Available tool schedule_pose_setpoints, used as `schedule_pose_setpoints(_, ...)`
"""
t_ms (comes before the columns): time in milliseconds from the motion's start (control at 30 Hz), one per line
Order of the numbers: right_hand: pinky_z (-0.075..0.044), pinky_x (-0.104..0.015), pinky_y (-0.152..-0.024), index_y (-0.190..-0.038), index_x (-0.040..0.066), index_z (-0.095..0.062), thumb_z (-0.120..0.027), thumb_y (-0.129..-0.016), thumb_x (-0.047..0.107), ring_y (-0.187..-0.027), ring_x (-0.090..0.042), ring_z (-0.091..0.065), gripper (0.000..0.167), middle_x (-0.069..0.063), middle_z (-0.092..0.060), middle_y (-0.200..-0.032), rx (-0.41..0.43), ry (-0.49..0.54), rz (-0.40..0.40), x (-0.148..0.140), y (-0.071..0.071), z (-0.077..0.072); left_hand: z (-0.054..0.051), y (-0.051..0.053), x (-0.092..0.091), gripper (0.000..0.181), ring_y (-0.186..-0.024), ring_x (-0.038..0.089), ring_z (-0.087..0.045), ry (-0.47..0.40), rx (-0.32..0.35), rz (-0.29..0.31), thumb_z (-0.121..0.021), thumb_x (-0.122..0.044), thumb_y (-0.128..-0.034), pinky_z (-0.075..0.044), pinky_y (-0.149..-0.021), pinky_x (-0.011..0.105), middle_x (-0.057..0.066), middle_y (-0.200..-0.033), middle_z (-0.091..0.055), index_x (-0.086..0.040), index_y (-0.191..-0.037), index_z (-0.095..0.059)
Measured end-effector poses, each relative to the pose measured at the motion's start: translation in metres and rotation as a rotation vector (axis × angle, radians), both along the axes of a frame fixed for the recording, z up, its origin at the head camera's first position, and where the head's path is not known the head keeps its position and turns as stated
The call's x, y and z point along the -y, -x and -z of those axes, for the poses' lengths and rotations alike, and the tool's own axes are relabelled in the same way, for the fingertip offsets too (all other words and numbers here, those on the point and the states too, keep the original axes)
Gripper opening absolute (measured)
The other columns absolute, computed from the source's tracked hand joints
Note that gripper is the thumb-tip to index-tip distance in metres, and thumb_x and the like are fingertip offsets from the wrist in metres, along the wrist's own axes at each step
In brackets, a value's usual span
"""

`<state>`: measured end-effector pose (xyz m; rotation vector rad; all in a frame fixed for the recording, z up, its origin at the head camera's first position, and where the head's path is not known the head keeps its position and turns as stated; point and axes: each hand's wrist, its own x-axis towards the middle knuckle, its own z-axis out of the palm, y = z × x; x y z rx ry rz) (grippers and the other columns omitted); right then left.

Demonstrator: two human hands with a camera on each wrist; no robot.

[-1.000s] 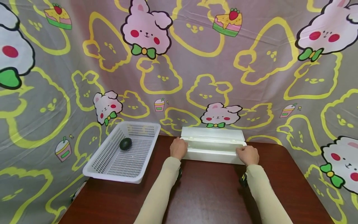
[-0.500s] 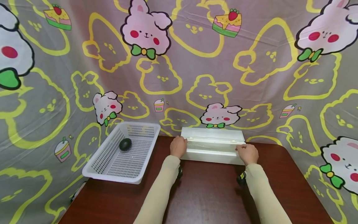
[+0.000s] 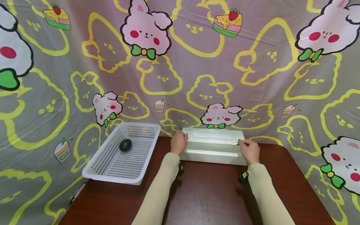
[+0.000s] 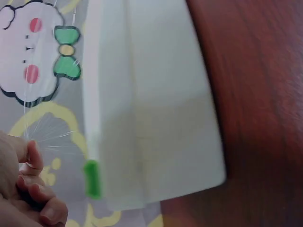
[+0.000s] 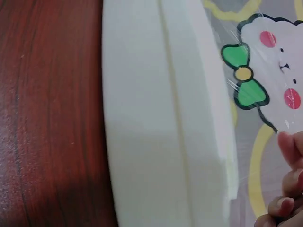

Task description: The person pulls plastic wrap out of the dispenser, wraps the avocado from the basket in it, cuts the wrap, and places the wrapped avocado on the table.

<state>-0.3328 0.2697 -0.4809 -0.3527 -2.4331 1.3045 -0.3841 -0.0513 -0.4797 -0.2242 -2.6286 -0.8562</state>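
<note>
A white plastic-wrap dispenser box (image 3: 213,157) lies lengthwise at the back of the table, its lid (image 3: 213,134) tipped back. Clear plastic wrap (image 4: 52,137) stretches above it, with creases fanning out from my left fingertips in the left wrist view. My left hand (image 3: 178,143) pinches the wrap at the box's left end. At the other end my right hand (image 3: 249,151) pinches the wrap between thumb and finger. Through the film, the printed curtain shows in both wrist views. A small green piece (image 4: 93,179) sits on the box's edge near my left hand.
A white perforated basket (image 3: 112,180) stands on the left of the brown table (image 3: 211,193), holding a dark green avocado-like fruit (image 3: 125,145). A patterned curtain (image 3: 197,68) hangs close behind the table and along both sides.
Both hands have risen slightly from the box's front edge, drawing the plastic wrap up with them. More of the box's inside and lid shows between them. The basket and fruit stay put.
</note>
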Motion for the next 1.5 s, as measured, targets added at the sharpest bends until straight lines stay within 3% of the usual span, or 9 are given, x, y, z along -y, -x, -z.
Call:
schedule_pose_setpoints(267,-0.038,-0.028,-0.055,-0.095,-0.001,-0.078,-0.064,-0.103,0.037,-0.063,-0.015,-0.045,0.040,0.007,-0.050,-0.064,-0.085,0.057,0.027,0.001,-0.005,-0.012,-0.022,-0.004,-0.001,0.029,-0.089,0.036,-0.066,-0.075,-0.031,0.003,-0.057,-0.020,-0.1059,-0.055,-0.081,0.049,0.019,-0.095,-0.068,0.001,-0.094,-0.073)
schedule_pose_setpoints(500,-0.038,-0.028,-0.053,-0.097,0.000,-0.078,-0.063,-0.103,0.039,-0.060,-0.015,-0.044,0.042,0.006,-0.051,-0.067,-0.094,0.065,0.032,0.000,-0.010,-0.016,-0.026,-0.006,0.001,0.030,-0.093,0.039,-0.067,-0.121,-0.028,0.016,-0.056,-0.021,-0.1066,-0.055,-0.086,0.050,0.020,-0.099,-0.068,0.003,-0.101,-0.074)
schedule_pose_setpoints(767,-0.037,-0.027,-0.053,-0.098,-0.001,-0.077,-0.066,-0.102,0.037,-0.065,-0.014,-0.045,0.040,0.010,-0.052,-0.066,-0.121,0.142,0.042,0.003,-0.010,-0.021,-0.029,-0.003,0.002,0.030,-0.095,0.040,-0.067,-0.180,-0.044,0.028,-0.057,-0.020,-0.1060,-0.054,-0.086,0.051,0.021,-0.098,-0.070,0.002,-0.095,-0.073)
schedule_pose_setpoints(967,-0.037,-0.027,-0.059,-0.096,-0.001,-0.077,-0.066,-0.102,0.037,-0.068,-0.013,-0.046,0.039,0.015,-0.052,-0.064,-0.149,0.176,0.057,0.004,-0.007,-0.027,-0.038,-0.003,0.003,0.032,-0.101,0.041,-0.066,-0.238,-0.028,0.053,-0.055,-0.022,-0.1074,-0.053,-0.089,0.051,0.021,-0.102,-0.069,0.001,-0.094,-0.072)
schedule_pose_setpoints(1100,-0.038,-0.025,-0.064,-0.094,-0.001,-0.078,-0.066,-0.101,0.040,-0.073,-0.011,-0.049,0.042,0.018,-0.057,-0.067,-0.207,0.191,0.059,0.006,-0.008,-0.033,-0.046,-0.007,0.005,0.034,-0.091,0.036,-0.061,-0.275,-0.021,0.079,-0.053,-0.025,-0.1088,-0.051,-0.081,0.046,0.019,-0.099,-0.065,0.000,-0.094,-0.071)
schedule_pose_setpoints(1200,-0.038,-0.024,-0.062,-0.093,0.000,-0.077,-0.067,-0.101,0.042,-0.072,-0.012,-0.049,0.044,0.012,-0.060,-0.071,-0.230,0.201,0.052,0.006,-0.012,-0.035,-0.050,-0.011,0.007,0.037,-0.080,0.026,-0.054,-0.298,-0.007,0.098,-0.052,-0.028,-0.1098,-0.045,-0.073,0.038,0.016,-0.095,-0.062,0.000,-0.095,-0.071)
schedule_pose_setpoints(1333,-0.037,-0.025,-0.059,-0.093,0.000,-0.077,-0.067,-0.101,0.042,-0.071,-0.014,-0.047,0.044,0.006,-0.061,-0.074,-0.212,0.194,0.033,0.004,-0.021,-0.034,-0.049,-0.020,0.011,0.036,-0.072,0.016,-0.050,-0.321,-0.004,0.113,-0.055,-0.028,-0.1088,-0.043,-0.068,0.031,0.007,-0.084,-0.060,-0.003,-0.091,-0.073)
schedule_pose_setpoints(1500,-0.036,-0.026,-0.055,-0.095,-0.002,-0.077,-0.067,-0.101,0.040,-0.069,-0.013,-0.045,0.043,0.013,-0.064,-0.076,-0.176,0.173,-0.011,0.000,-0.037,-0.031,-0.046,-0.034,0.018,0.033,-0.057,0.015,-0.042,-0.338,-0.007,0.143,-0.061,-0.023,-0.1061,-0.037,-0.061,0.028,-0.001,-0.061,-0.046,-0.005,-0.079,-0.068)
